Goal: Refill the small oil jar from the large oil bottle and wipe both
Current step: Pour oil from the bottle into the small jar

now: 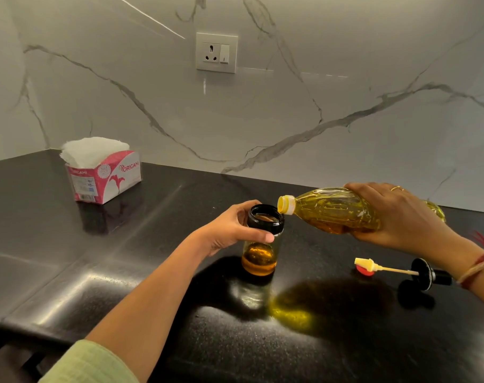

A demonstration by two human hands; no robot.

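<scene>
A small glass oil jar (pixel 259 257) with a black open neck stands upright on the black counter (pixel 152 244), amber oil in its lower part. My left hand (pixel 232 228) grips the jar around its neck. My right hand (pixel 401 214) holds the large plastic oil bottle (pixel 332 210) tipped almost flat, its yellow spout just over the jar's right rim. No stream of oil is plainly visible. The jar's black lid with its brush stick (pixel 395 270) lies on the counter to the right, beside a small red cap (pixel 364 270).
A pink and white tissue box (pixel 105 175) with tissues sticking out stands at the back left of the counter. A marble wall with a socket and switch (pixel 216 52) rises behind. The counter's front edge runs along the lower left.
</scene>
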